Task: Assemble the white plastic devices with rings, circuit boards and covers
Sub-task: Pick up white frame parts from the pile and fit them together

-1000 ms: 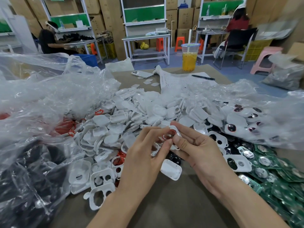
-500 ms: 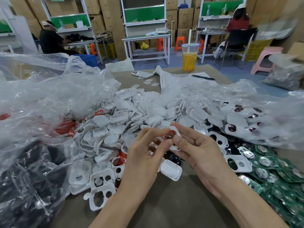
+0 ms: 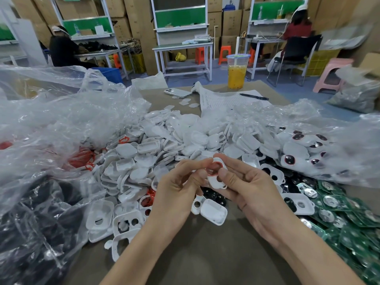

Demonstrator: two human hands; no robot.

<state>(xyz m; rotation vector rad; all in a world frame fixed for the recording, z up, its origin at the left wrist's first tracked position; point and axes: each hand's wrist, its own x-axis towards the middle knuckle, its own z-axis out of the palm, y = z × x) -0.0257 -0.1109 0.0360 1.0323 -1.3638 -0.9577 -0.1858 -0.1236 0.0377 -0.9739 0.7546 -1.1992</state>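
Hands together: my left hand (image 3: 176,188) and right hand (image 3: 249,192) pinch the white housing (image 3: 216,177); I should press the red ring (image 3: 213,166) evenly until it seats flush.

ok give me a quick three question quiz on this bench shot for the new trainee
1. True or false: both hands hold one white shell with a red ring in its round hole.
2. Where do the green circuit boards lie? A) far left under the plastic bag B) right of the hands C) on the paper sheet
3. Fill in: the cup at the far edge of the table holds an ______ drink.

Key
1. True: the left hand and right hand pinch the white shell, and the red ring sits in its hole.
2. B: the circuit boards lie to the right.
3. Orange: see the cup.
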